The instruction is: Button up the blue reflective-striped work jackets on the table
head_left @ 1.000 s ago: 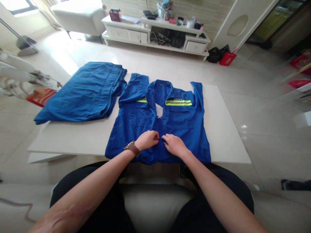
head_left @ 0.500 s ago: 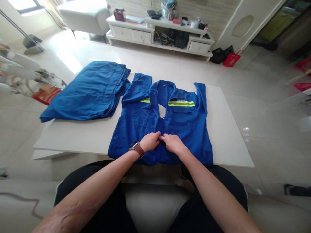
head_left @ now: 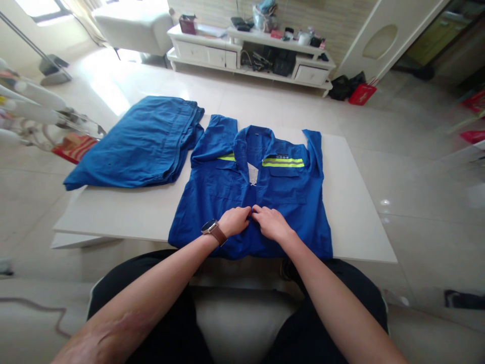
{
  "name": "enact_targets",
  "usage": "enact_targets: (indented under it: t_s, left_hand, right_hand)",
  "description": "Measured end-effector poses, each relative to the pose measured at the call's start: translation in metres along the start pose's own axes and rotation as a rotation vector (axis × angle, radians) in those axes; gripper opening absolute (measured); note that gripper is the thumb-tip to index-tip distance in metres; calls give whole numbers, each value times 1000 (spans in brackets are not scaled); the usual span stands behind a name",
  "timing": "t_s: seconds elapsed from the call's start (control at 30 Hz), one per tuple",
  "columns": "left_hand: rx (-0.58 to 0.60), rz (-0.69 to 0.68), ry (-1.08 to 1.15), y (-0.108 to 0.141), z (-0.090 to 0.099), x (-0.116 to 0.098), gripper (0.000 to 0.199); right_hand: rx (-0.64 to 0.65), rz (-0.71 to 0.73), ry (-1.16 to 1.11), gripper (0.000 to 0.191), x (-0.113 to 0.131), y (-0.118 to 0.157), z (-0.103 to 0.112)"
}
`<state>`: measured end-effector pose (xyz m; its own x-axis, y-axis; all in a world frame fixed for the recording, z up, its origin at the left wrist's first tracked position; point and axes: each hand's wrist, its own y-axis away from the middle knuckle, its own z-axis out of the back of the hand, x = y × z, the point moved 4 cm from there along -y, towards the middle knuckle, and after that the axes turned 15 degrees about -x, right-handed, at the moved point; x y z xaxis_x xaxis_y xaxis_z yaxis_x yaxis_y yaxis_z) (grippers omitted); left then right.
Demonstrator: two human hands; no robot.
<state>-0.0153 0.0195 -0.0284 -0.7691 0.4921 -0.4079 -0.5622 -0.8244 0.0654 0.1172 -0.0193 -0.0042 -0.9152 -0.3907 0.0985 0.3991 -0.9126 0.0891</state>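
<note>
A blue work jacket (head_left: pixel 284 187) with yellow-green and grey chest stripes lies spread on the white table (head_left: pixel 356 202), its collar away from me and its front open at the neck. My left hand (head_left: pixel 235 221), with a watch (head_left: pixel 210 226) on the wrist, pinches the left front edge near the middle of the jacket. Close beside it, my right hand (head_left: pixel 268 221) has its fingers closed on the other front edge. The fingertips nearly meet and hide what lies between them. To the left is a folded pile of lighter blue cloth (head_left: pixel 140 141).
A white cabinet (head_left: pixel 204 53) with small items on it stands against the far wall. A red bag (head_left: pixel 362 92) and black bags are on the floor at its right. At the left edge are a white metal rack (head_left: pixel 38 103) and a red striped bag.
The fingers of my right hand have shifted slightly at the front edge. The jacket and the cloth pile lie as before.
</note>
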Motion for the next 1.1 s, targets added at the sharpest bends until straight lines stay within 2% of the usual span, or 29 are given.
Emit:
enact_targets:
  t_s: [0.17,0.27,0.43,0.63,0.77,0.9,1.03,1.1]
  left_hand:
    - [-4,-1,53,0,5,-3,30]
    - [-13,19,79,1,5,-3,29]
    - [-31,35,102,1,0,-5,25]
    - [-108,47,167,-1,8,-9,21]
    - [-123,98,305,-1,9,-9,16]
    - [-125,150,535,-3,3,-6,11]
    - [-97,244,726,-6,-3,-1,7]
    - [-82,299,809,-8,-6,1,8]
  right_hand:
    - [0,-54,-65,38,-8,1,1]
    - [-44,-92,-92,33,-12,0,8]
    - [-100,-80,-94,28,-9,-1,15]
    - [-144,-84,-128,25,-9,-2,16]
    - [-163,-104,-200,22,-11,-3,16]
    - [-214,-141,-262,16,-12,-3,17]
    - [-340,-282,-273,16,-18,-3,23]
    - [-360,-345,-267,12,-22,-3,24]
